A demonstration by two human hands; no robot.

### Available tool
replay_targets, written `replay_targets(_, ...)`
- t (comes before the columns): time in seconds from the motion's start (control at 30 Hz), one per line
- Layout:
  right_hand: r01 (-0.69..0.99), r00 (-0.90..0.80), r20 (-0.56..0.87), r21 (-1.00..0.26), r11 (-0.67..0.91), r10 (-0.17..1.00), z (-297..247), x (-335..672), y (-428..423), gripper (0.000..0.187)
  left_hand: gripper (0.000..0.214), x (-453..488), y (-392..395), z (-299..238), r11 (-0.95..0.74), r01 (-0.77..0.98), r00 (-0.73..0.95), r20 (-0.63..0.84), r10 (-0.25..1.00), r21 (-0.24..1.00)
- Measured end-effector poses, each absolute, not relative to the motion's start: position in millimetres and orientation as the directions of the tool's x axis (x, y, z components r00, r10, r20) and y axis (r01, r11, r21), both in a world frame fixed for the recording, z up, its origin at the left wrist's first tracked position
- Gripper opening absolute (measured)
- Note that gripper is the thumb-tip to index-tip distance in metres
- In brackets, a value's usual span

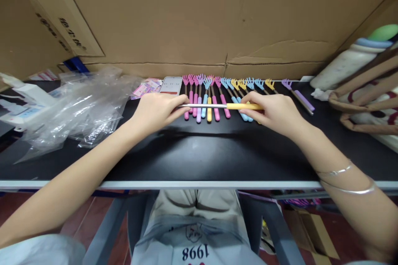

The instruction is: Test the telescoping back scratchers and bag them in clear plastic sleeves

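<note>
Your left hand (pixel 161 109) pinches a metal rod (pixel 207 106) and your right hand (pixel 270 112) grips its yellow handle (pixel 244 106), fingers drawn in on both, the piece level above the near side of the row of scratchers (pixel 217 114). Most of that row looks finished, handles on; at its right end a purple handle (pixel 305 100) lies beside a purple-clawed rod (pixel 297 95), seemingly unfitted, and you can't tell whether the yellow one is fully seated.

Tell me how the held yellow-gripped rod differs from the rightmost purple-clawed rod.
The yellow-gripped rod is held between left hand and right hand above the table; the purple-clawed rod lies on it. The yellow grip lines up with its shaft; the purple grip lies beside its shaft. Both shafts look metallic.
</note>
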State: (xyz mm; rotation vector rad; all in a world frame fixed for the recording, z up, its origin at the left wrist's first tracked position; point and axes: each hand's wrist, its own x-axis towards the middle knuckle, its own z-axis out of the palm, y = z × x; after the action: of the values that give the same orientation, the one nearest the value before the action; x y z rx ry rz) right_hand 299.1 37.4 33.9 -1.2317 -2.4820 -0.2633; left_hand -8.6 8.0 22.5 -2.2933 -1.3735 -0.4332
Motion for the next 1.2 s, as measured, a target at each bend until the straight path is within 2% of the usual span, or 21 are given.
replay_targets(0.2,0.821,-0.516,0.426,-0.001,0.571,0.743,43.5,310.1,38.9,0.032,0.039,-21.0,11.6,29.6,-0.381,0.898,0.44,0.449,0.778,-0.222)
replay_targets(0.4,0.82,-0.533,0.441,0.061,0.569,0.722,40.7,312.4,41.5,0.042,0.035,-21.9,14.2,26.5,-0.39,0.886,0.462,0.398,0.792,-0.252)
replay_targets(0.6,0.819,-0.545,0.377,0.049,0.572,0.749,41.0,315.2,44.4,0.042,0.041,-20.1,14.4,18.5,-0.404,0.869,0.494,0.478,0.726,-0.284)
replay_targets(0.73,0.797,-0.57,0.276,-0.044,0.603,0.774,41.5,317.7,46.5,0.036,0.044,-18.1,13.6,15.0,-0.415,0.84,0.541,0.494,0.681,-0.349)
replay_targets(0.93,0.688,-0.676,0.033,-0.331,0.646,0.736,41.7,319.6,52.4,0.038,0.041,-12.1,8.5,14.7,-0.43,0.807,0.591,0.548,0.593,-0.405)
replay_targets(1.2,0.626,-0.718,-0.204,-0.607,0.489,0.666,37.8,329.5,58.8,0.051,0.022,-4.5,-2.7,18.8,-0.426,0.744,0.669,0.573,0.474,-0.515)
